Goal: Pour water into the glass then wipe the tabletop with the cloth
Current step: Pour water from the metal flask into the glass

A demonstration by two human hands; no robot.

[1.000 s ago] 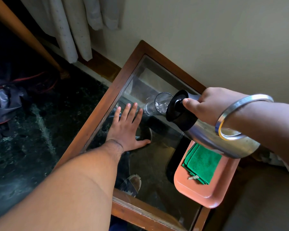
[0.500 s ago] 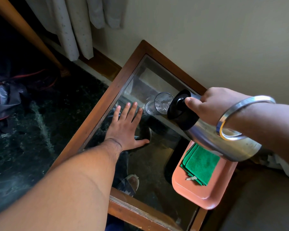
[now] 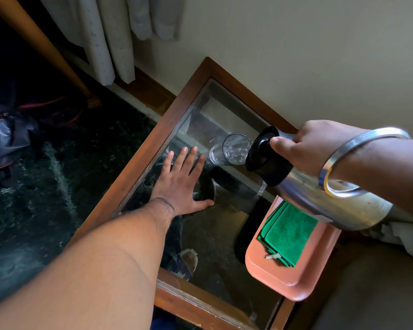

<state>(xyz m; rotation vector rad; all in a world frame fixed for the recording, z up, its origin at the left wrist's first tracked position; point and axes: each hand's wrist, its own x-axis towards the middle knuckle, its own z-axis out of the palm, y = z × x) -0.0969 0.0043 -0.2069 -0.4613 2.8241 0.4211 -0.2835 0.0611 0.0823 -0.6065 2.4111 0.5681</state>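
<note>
A clear glass point(image 3: 231, 150) stands on the glass tabletop point(image 3: 215, 234) near the wall, with water in it. My right hand point(image 3: 308, 144) grips a steel jug point(image 3: 320, 194) with a black top, tilted so its spout sits at the glass's rim. My left hand point(image 3: 181, 184) lies flat on the tabletop, fingers spread, just left of the glass. A folded green cloth point(image 3: 287, 236) lies in a salmon tray point(image 3: 272, 277) at the table's right edge, partly under the jug.
The table has a wooden frame point(image 3: 138, 163) and stands against a cream wall. Curtains point(image 3: 110, 32) hang at the back left. Dark floor and a bag point(image 3: 5, 139) lie to the left. A sandalled foot shows through the glass.
The jug's spout has stayed at the glass's rim and water now shows in the glass. My left hand has not moved.
</note>
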